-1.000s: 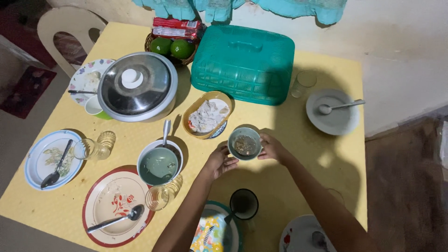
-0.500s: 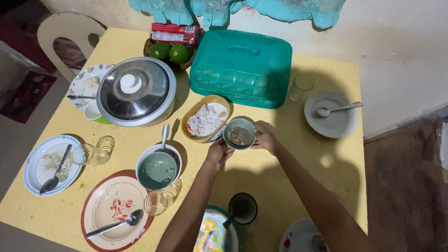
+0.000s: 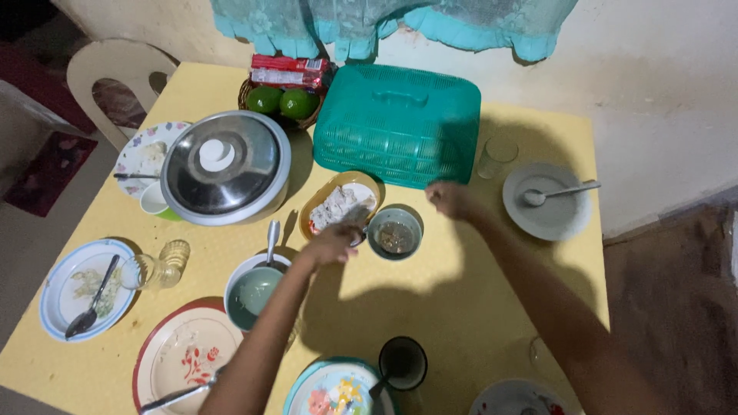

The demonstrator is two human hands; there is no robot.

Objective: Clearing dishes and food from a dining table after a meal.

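— Where did the small bowl stand?

— On the yellow table, just beside the oval dish and in front of the green food cover. Neither hand held it.

— The hands?

— The left hand hovered just left of the bowl, too blurred to read its fingers. The right hand was curled closed on nothing.

— Step in hand?

— Judged: gathering used dishes, bowl set down. A further lift would call for a level grip, as scraps lay inside.

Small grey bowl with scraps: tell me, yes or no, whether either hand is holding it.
No. The small grey bowl sits on the table; both hands are off it.
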